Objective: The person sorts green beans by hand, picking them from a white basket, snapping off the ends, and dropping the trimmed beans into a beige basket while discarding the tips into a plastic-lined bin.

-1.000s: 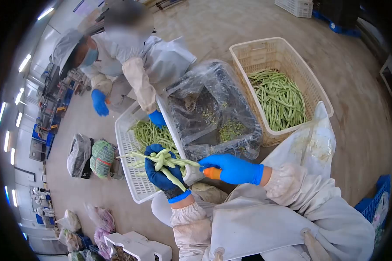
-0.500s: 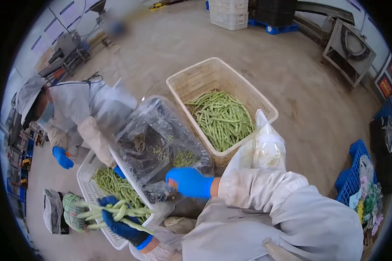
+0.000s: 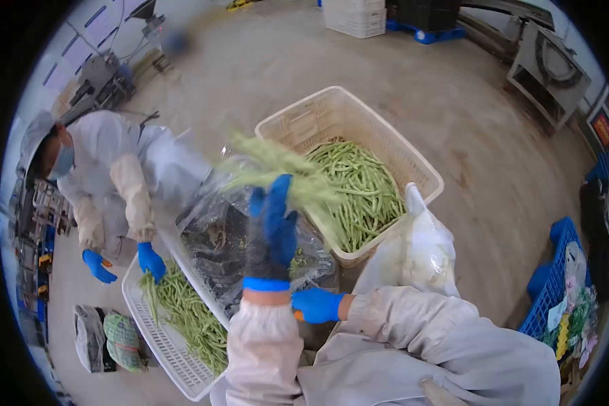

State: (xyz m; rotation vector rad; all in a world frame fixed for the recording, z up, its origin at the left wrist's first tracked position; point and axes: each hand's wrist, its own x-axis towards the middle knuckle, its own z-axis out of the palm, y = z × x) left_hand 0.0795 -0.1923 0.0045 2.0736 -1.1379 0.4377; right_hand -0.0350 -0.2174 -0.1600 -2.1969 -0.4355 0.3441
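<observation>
My left hand (image 3: 275, 227), in a dark blue glove, is raised over the dark plastic-lined container with its fingers spread. Just beyond the fingertips a bunch of green beans (image 3: 277, 169), smeared by motion, is in the air near the beige basket (image 3: 430, 177). More green beans (image 3: 362, 193) lie inside that basket. My right hand (image 3: 318, 306), in a bright blue glove, is curled low by my lap. A small orange bit shows at its fingers; what it is cannot be made out. To the left, a white crate (image 3: 195, 386) holds green beans (image 3: 186, 308).
A co-worker (image 3: 108, 162) in a cap and mask reaches one gloved hand (image 3: 151, 262) into the white crate. A clear plastic liner (image 3: 213, 203) with scraps stands between crate and basket. Bags (image 3: 123, 342) sit at left, a blue crate (image 3: 555, 284) at right.
My left hand has swung from the white crate up and right, letting go of the beans it held. My right hand has moved slightly down and right. The co-worker's hand has lifted slightly.
</observation>
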